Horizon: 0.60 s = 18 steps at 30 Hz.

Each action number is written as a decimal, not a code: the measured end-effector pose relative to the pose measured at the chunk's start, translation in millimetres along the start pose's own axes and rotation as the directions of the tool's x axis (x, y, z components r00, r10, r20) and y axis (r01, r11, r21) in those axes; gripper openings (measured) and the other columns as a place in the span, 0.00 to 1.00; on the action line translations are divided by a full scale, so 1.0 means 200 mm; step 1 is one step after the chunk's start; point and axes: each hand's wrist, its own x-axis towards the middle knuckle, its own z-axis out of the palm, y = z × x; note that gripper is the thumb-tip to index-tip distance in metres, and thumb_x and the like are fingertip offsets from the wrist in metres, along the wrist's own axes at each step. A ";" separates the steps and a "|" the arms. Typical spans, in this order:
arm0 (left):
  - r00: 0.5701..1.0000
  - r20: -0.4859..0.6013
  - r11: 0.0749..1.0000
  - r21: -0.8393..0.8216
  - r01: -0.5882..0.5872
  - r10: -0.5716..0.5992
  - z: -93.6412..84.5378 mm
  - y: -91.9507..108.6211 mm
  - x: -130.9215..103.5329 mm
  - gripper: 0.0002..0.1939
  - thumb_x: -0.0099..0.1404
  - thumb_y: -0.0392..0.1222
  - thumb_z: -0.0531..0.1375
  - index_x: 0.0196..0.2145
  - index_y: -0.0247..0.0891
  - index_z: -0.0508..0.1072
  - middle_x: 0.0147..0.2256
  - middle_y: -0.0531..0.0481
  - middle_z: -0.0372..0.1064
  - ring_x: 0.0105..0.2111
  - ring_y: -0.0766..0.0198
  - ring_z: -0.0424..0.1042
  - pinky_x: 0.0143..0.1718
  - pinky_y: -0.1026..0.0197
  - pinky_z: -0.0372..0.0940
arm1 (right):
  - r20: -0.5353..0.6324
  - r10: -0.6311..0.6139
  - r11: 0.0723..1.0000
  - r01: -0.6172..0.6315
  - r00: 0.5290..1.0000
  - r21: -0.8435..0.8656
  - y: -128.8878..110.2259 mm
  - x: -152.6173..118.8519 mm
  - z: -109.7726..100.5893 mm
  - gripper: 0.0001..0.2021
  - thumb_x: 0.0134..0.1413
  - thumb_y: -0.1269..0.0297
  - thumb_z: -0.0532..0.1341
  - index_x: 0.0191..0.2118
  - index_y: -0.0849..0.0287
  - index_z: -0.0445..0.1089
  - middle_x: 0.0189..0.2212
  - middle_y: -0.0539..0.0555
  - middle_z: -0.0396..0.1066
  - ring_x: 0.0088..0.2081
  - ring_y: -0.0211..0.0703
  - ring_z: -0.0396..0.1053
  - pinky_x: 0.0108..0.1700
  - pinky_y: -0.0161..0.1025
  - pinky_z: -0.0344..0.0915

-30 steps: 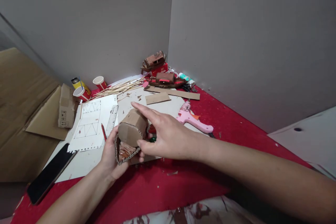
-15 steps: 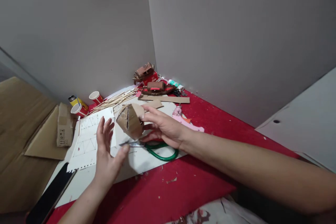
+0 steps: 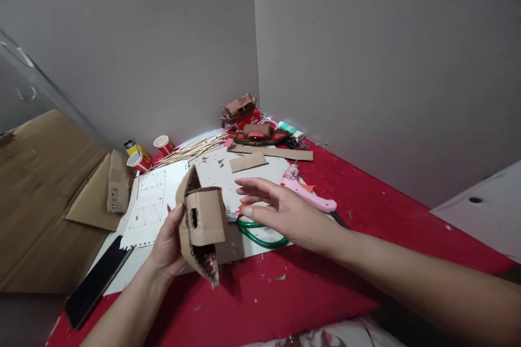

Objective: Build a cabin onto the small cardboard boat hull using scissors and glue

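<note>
My left hand [image 3: 167, 244] grips a small cardboard boat [image 3: 207, 221] from its left side. The boat is turned on end, with a boxy cabin that has a small cut-out window facing right. My right hand [image 3: 271, 209] is apart from the boat, fingers stretched toward it and holding nothing. Below that hand lie green-handled scissors [image 3: 262, 239], their blades mostly hidden behind the boat. A pink glue gun [image 3: 311, 195] rests just beyond my right hand.
Two brown model boats [image 3: 260, 134] stand in the back corner near thin wooden sticks [image 3: 195, 149]. Paper cups [image 3: 139, 162], a sheet with drawings [image 3: 152, 203], a phone [image 3: 97, 282] and a large cardboard box [image 3: 44, 200] are at left. Cardboard strips [image 3: 249, 162] lie mid-table.
The cardboard boat has passed from my right hand to my left and been turned so its cabin shows. My right hand has let go and drawn away rightward. The view has shifted slightly.
</note>
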 end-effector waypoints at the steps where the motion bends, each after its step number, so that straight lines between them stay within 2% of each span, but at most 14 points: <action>1: 0.998 0.000 0.997 -0.043 0.060 -0.060 0.00 0.00 -0.01 0.19 0.51 0.50 0.74 0.37 0.36 0.82 0.33 0.47 0.83 0.30 0.56 0.81 0.35 0.59 0.75 | -0.003 -0.029 1.000 0.029 1.000 -0.010 0.02 -0.01 0.00 0.29 0.54 0.59 0.64 0.61 0.59 0.65 0.58 0.63 0.70 0.57 0.51 0.70 0.58 0.51 0.68; 5: 0.980 -0.002 0.974 -0.113 0.196 -0.198 0.00 -0.04 -0.04 0.19 0.53 0.47 0.73 0.39 0.32 0.82 0.35 0.43 0.83 0.36 0.51 0.82 0.43 0.56 0.75 | -0.038 -0.210 0.977 0.209 0.977 -0.041 0.07 -0.03 0.05 0.23 0.57 0.59 0.63 0.58 0.57 0.70 0.54 0.59 0.73 0.51 0.46 0.74 0.53 0.46 0.72; 8: 0.961 -0.002 0.953 -0.133 0.273 -0.276 0.02 -0.08 -0.06 0.17 0.56 0.46 0.70 0.40 0.32 0.81 0.37 0.41 0.83 0.41 0.47 0.82 0.48 0.51 0.73 | -0.068 -0.426 0.902 0.418 0.902 -0.105 0.07 -0.05 0.09 0.16 0.60 0.63 0.62 0.53 0.56 0.74 0.49 0.56 0.76 0.47 0.42 0.75 0.50 0.41 0.72; 10: 0.944 -0.020 0.936 -0.144 0.322 -0.329 0.03 -0.11 -0.07 0.17 0.59 0.46 0.67 0.42 0.32 0.81 0.37 0.40 0.83 0.41 0.46 0.81 0.48 0.50 0.73 | -0.063 -0.517 0.849 0.503 0.854 -0.162 0.06 -0.05 0.09 0.14 0.61 0.65 0.61 0.52 0.57 0.75 0.47 0.56 0.76 0.48 0.42 0.75 0.51 0.40 0.72; 12: 0.927 -0.051 0.920 -0.154 0.361 -0.373 0.04 -0.12 -0.07 0.18 0.62 0.48 0.64 0.42 0.31 0.81 0.36 0.38 0.83 0.39 0.46 0.82 0.46 0.49 0.74 | -0.045 -0.542 0.822 0.518 0.839 -0.238 0.05 -0.06 0.05 0.13 0.62 0.66 0.61 0.51 0.59 0.74 0.46 0.56 0.77 0.48 0.42 0.75 0.50 0.39 0.71; 14: 0.915 -0.076 0.910 -0.167 0.379 -0.395 0.03 -0.13 -0.06 0.20 0.65 0.50 0.62 0.42 0.29 0.81 0.34 0.37 0.82 0.36 0.46 0.82 0.44 0.49 0.75 | -0.028 -0.526 0.803 0.486 0.850 -0.345 0.04 -0.07 -0.02 0.13 0.63 0.64 0.61 0.51 0.60 0.74 0.45 0.57 0.77 0.47 0.43 0.75 0.49 0.40 0.71; 16: 0.920 -0.094 0.915 -0.189 0.358 -0.379 0.01 -0.12 -0.04 0.20 0.66 0.51 0.60 0.42 0.29 0.81 0.33 0.37 0.82 0.33 0.48 0.82 0.40 0.51 0.76 | 0.002 -0.481 0.767 0.422 0.877 -0.482 0.05 -0.07 -0.10 0.13 0.64 0.62 0.60 0.50 0.61 0.75 0.44 0.58 0.78 0.45 0.45 0.75 0.48 0.42 0.71; 18: 0.937 -0.105 0.928 -0.215 0.305 -0.333 -0.02 -0.10 -0.01 0.19 0.66 0.49 0.60 0.41 0.29 0.81 0.33 0.37 0.82 0.31 0.50 0.82 0.38 0.53 0.77 | 0.075 -0.398 0.681 0.350 0.914 -0.643 0.07 -0.07 -0.16 0.14 0.65 0.62 0.58 0.50 0.63 0.75 0.42 0.60 0.78 0.43 0.50 0.75 0.47 0.47 0.71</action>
